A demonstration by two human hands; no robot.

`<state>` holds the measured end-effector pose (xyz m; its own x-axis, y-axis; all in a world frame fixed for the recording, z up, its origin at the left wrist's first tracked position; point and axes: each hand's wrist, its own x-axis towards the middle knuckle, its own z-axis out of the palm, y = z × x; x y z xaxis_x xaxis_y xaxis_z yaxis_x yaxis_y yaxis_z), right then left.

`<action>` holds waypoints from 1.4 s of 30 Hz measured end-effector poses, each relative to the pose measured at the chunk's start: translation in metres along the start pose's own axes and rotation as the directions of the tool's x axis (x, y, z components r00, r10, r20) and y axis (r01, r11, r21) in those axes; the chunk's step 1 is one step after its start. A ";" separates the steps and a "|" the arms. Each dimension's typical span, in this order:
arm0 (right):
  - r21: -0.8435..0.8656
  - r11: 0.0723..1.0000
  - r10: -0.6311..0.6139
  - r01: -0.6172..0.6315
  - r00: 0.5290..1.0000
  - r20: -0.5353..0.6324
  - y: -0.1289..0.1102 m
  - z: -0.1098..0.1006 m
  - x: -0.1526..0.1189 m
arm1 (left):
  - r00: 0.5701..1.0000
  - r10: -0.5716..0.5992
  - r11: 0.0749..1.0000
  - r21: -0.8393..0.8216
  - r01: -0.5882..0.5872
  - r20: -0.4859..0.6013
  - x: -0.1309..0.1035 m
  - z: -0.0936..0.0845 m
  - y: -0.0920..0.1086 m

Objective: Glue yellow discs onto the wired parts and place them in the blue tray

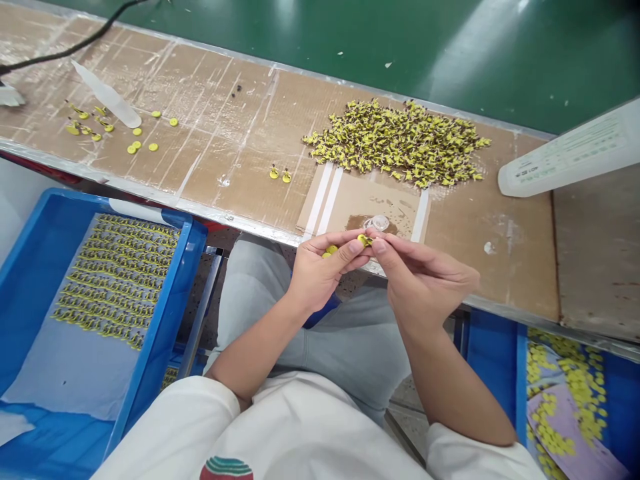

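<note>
Both hands meet at the bench's front edge. My left hand (325, 267) pinches a yellow disc (362, 239) between thumb and forefinger, with more yellow discs (330, 251) in its curled fingers. My right hand (420, 280) has its thumb and fingertips closed at a small dark and yellow piece (369, 241) touching that disc. Just beyond the fingertips, a small clear round dish (379, 223) sits on a cardboard sheet (385, 193) with a wet brown patch. Behind the sheet lies a heap of small yellow and dark figures (400, 143). Two figures on discs (280, 175) stand left of it.
At left, a white nozzle bottle (110, 97) lies near loose discs (153, 147). A large white bottle (570, 150) leans in at right. Blue bins hold rows of assembled pieces (115, 273) at left and yellow discs (555, 427) at lower right.
</note>
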<state>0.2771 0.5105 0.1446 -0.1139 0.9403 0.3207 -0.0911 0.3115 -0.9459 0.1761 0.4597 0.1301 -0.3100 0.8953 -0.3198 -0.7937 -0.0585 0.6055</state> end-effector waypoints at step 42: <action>0.038 0.979 0.195 -0.200 0.975 0.106 0.005 0.041 0.005 | 0.963 0.192 0.979 0.110 -0.174 -0.187 -0.014 -0.019 0.024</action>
<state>0.2356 0.5114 0.1437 -0.2339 0.9630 0.1337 -0.1038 0.1120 -0.9883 0.1512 0.4373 0.1351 -0.5491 0.7686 -0.3281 -0.6650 -0.1641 0.7286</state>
